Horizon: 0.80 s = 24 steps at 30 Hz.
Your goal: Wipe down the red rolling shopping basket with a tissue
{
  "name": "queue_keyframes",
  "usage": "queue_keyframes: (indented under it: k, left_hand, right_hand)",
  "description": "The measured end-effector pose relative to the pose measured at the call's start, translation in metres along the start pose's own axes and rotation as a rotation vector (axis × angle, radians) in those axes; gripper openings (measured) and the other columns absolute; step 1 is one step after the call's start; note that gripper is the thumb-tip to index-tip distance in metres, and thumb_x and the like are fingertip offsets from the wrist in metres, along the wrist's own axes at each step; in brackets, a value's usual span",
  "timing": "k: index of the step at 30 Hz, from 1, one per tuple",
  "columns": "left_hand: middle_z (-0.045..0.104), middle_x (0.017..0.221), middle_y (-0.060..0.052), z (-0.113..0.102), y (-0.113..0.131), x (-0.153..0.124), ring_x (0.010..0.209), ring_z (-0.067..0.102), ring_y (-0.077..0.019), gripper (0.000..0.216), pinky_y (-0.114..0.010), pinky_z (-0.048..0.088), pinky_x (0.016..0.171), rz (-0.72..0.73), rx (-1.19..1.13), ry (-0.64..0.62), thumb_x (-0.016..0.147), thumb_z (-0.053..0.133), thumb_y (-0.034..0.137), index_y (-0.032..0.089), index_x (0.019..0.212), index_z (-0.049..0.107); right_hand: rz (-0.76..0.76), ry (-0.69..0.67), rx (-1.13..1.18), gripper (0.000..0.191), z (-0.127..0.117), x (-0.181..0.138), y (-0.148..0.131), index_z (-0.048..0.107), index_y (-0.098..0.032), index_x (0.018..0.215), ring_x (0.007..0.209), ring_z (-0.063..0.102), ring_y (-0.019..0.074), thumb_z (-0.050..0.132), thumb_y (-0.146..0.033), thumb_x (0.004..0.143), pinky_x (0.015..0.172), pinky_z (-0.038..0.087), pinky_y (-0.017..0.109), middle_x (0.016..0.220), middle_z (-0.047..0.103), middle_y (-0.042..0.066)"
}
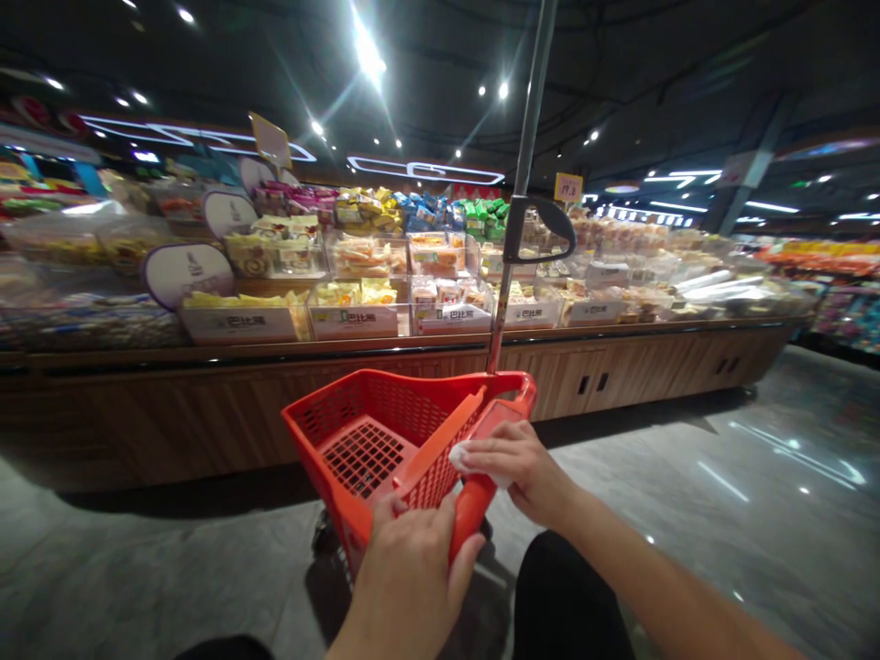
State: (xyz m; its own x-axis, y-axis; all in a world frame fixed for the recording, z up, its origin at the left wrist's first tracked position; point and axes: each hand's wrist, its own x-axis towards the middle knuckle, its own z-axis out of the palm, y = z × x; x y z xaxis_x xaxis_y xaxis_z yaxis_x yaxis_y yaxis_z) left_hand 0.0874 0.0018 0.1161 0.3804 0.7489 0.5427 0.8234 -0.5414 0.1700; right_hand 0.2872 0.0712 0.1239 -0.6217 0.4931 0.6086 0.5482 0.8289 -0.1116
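A red plastic shopping cart (385,390) stands low in front of me, its basket showing a grid floor and a perforated flap near the handle. My left hand (416,559) is closed over the near left end of the cart's handle bar (473,509). White wipe-like material (459,456) is pinched in my right hand (512,463) and pressed against the handle area. Whether it is tissue or cloth I cannot tell. From the cart's far right corner rises a metal pole (526,137) with a dark grey looped grip (540,229).
A long wood-panelled display counter (577,376) runs across behind the cart, with clear bins of packaged snacks (357,293) on top. Grey tiled floor (776,477) reflects the lights at right. More shelves (842,275) stand at the far right. My dark-clothed knee (567,596) is close below.
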Motion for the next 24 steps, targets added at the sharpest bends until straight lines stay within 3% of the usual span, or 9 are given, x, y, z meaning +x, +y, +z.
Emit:
queue_keyframes:
  k: [4,10,14,21,24]
  left_hand:
    - [0.07,0.072,-0.002,0.0,-0.006,-0.004,0.066,0.065,-0.0192,0.016,-0.044,0.036,0.083,0.013,-0.002,0.042,0.082,0.054,0.033,0.019,0.088,0.06]
    - [0.069,0.069,0.0,-0.005,-0.014,-0.007,0.065,0.064,-0.0186,0.016,-0.044,0.036,0.085,0.006,-0.017,0.028,0.083,0.053,0.035,0.021,0.088,0.06]
    - [0.069,0.069,0.0,-0.008,-0.018,-0.011,0.064,0.064,-0.0181,0.016,-0.042,0.037,0.083,0.041,-0.006,0.042,0.083,0.052,0.035,0.022,0.088,0.06]
    - [0.069,0.07,0.0,-0.009,-0.021,-0.012,0.065,0.064,-0.0186,0.016,-0.044,0.036,0.084,0.04,-0.01,0.041,0.083,0.052,0.035,0.021,0.088,0.06]
    - [0.069,0.069,0.001,-0.011,-0.024,-0.013,0.064,0.064,-0.0177,0.014,-0.043,0.036,0.085,0.046,-0.044,0.046,0.083,0.052,0.034,0.022,0.088,0.059]
  right_hand:
    - [0.09,0.098,-0.053,0.031,0.0,0.007,0.014,0.066,-0.024,0.11,0.097,0.057,0.021,0.048,-0.013,0.088,0.084,0.037,0.039,0.109,0.07,0.004]
    - [-0.047,-0.051,-0.023,0.044,-0.002,-0.001,-0.018,0.055,-0.027,0.125,0.096,0.055,0.0193,0.043,-0.013,0.085,0.084,0.037,0.037,0.127,0.061,0.0]
    - [-0.119,-0.034,-0.006,0.047,-0.002,-0.018,-0.031,0.051,-0.024,0.129,0.097,0.053,0.021,0.039,-0.019,0.085,0.082,0.036,0.038,0.131,0.058,0.0]
    - [0.018,0.014,-0.089,0.041,0.004,0.002,-0.032,0.06,-0.024,0.118,0.091,0.053,0.0203,0.043,-0.012,0.082,0.079,0.032,0.038,0.12,0.065,0.0]
    - [-0.043,-0.031,-0.069,0.041,0.0,0.0,-0.037,0.059,-0.024,0.118,0.089,0.053,0.02,0.043,-0.015,0.082,0.076,0.033,0.037,0.122,0.064,0.0]
